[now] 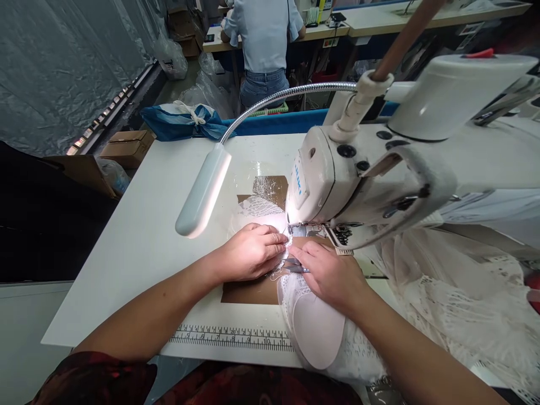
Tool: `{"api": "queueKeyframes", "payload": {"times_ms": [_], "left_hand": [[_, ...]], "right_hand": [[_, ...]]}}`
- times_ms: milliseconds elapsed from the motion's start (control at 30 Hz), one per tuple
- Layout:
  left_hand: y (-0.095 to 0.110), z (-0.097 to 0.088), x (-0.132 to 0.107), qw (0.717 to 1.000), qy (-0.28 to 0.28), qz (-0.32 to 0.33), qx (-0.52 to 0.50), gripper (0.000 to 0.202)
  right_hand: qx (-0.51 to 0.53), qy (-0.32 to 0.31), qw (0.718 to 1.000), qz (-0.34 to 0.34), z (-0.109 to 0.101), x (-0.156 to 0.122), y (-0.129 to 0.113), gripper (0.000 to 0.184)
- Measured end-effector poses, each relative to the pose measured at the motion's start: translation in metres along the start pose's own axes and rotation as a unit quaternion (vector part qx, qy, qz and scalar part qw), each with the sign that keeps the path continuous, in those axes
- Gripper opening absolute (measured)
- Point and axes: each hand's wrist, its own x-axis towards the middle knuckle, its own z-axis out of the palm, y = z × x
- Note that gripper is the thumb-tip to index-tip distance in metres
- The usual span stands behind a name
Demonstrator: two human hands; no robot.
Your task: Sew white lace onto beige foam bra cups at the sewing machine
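The right hand [331, 275], fingers curled around grey metal snips [297, 269], and left hand [253, 253], fingers together, steadied white lace fabric [262, 208] against the bulky white sewing machine's [318, 169] needle side; its edge seemed part-sewn, some stitching left.

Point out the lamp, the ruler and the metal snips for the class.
Lamp [203, 191]: head view, middle of its pale housing.
Ruler [232, 339]: head view, middle of its printed scale.
Metal snips [297, 269]: head view, on a blade.

Dark, red-blotched patterned sleeve [95, 378] above a bare forearm [156, 306].
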Motion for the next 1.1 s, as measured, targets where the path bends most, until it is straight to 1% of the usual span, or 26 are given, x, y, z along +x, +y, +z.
{"api": "queueKeyframes", "payload": {"times_ms": [200, 300, 367, 433, 500, 600, 667, 733, 800, 867, 900, 967, 1000, 1033, 1100], "left_hand": [[0.001, 0.000, 0.001, 1.000, 0.000, -0.014, 0.007, 0.034], [0.001, 0.000, 0.002, 0.999, -0.005, -0.032, 0.010, 0.036], [0.001, 0.000, 0.002, 0.999, -0.006, -0.040, 0.006, 0.039], [-0.001, -0.002, 0.001, 0.999, -0.001, -0.044, -0.010, 0.043], [-0.003, -0.004, 0.000, 0.997, 0.009, -0.058, -0.040, 0.045], [-0.010, -0.007, -0.002, 0.988, 0.038, -0.124, -0.083, 0.043], [-0.015, -0.009, -0.001, 0.978, 0.057, -0.183, -0.085, 0.042], [-0.019, -0.010, 0.000, 0.969, 0.061, -0.231, -0.068, 0.044], [-0.022, -0.013, 0.000, 0.959, 0.042, -0.274, -0.060, 0.048], [-0.023, -0.016, 0.000, 0.951, 0.019, -0.301, -0.065, 0.037], [-0.024, -0.019, -0.002, 0.948, 0.011, -0.310, -0.068, 0.028], [-0.023, -0.024, -0.007, 0.945, 0.005, -0.321, -0.064, 0.013], [-0.023, -0.028, -0.011, 0.944, 0.003, -0.324, -0.058, 0.006], [-0.022, -0.032, -0.017, 0.944, 0.001, -0.325, -0.050, 0.003], [-0.020, -0.042, -0.032, 0.944, 0.003, -0.330, -0.028, 0.009]], "right_hand": [[-0.036, -0.002, 0.998, 0.046, 0.002, 0.002, -0.002, 0.048], [-0.011, -0.007, 0.998, 0.058, 0.000, 0.005, -0.001, 0.051], [0.027, -0.014, 0.997, 0.070, -0.007, 0.006, 0.004, 0.050], [0.081, -0.024, 0.993, 0.087, -0.019, 0.004, 0.011, 0.041], [0.134, -0.048, 0.983, 0.115, -0.033, -0.002, 0.019, 0.034], [0.162, -0.113, 0.970, 0.145, -0.048, -0.020, 0.027, 0.033], [0.159, -0.148, 0.966, 0.140, -0.050, -0.033, 0.026, 0.024], [0.163, -0.150, 0.967, 0.124, -0.047, -0.044, 0.021, 0.013], [0.163, -0.118, 0.973, 0.113, -0.042, -0.049, 0.014, 0.020], [0.162, -0.084, 0.978, 0.104, -0.039, -0.050, 0.006, 0.024], [0.162, -0.074, 0.978, 0.104, -0.039, -0.050, 0.002, 0.022], [0.160, -0.073, 0.978, 0.116, -0.038, -0.049, -0.005, 0.015], [0.156, -0.080, 0.976, 0.127, -0.038, -0.049, -0.009, 0.018], [0.151, -0.088, 0.975, 0.137, -0.037, -0.049, -0.011, 0.020], [0.142, -0.097, 0.974, 0.148, -0.036, -0.051, -0.015, 0.015]]}}
